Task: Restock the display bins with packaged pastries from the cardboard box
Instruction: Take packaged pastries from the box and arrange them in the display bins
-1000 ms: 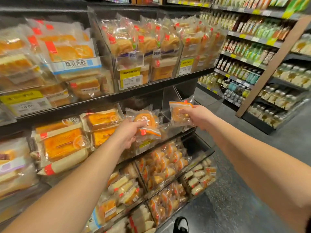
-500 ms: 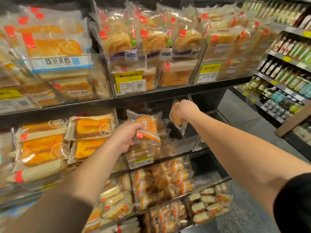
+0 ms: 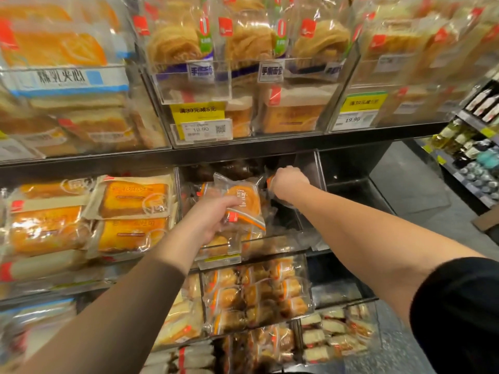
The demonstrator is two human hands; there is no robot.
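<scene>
Gripping a wrapped round pastry [image 3: 244, 202] by its lower left edge, the left hand [image 3: 209, 218] holds it upright before the clear middle-shelf bin [image 3: 307, 240] — loaf packs [image 3: 132, 214] crowd the left. Deeper in, the right hand [image 3: 287, 182] curls round another packet [image 3: 270, 182], mostly hidden. Dark open room lies rightward.

Bright overhead store light glares off plastic wrappers; edges bend and blur, recessed bin dark.
</scene>
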